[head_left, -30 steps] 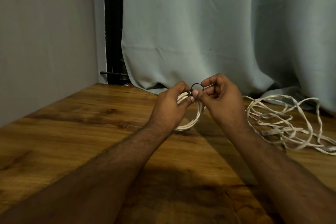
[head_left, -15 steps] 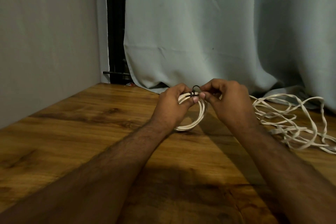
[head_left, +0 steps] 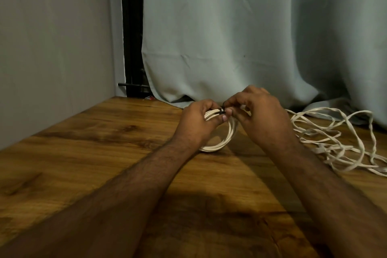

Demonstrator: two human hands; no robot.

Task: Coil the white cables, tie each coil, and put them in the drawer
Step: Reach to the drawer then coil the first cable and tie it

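Gripping white coil (head_left: 225,138): left hand (head_left: 196,122) | right hand (head_left: 259,115) pinches black tie (head_left: 221,110)

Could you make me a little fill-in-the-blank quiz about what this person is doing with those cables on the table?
1. The left hand grips a white cable wound into a ____.
2. The right hand pinches a small tie whose colour is ____.
3. A loose tangled cable lies on the wooden table to the ____ of the hands.
4. Behind the hands hangs a pale ____.

Missing words: coil; black; right; curtain
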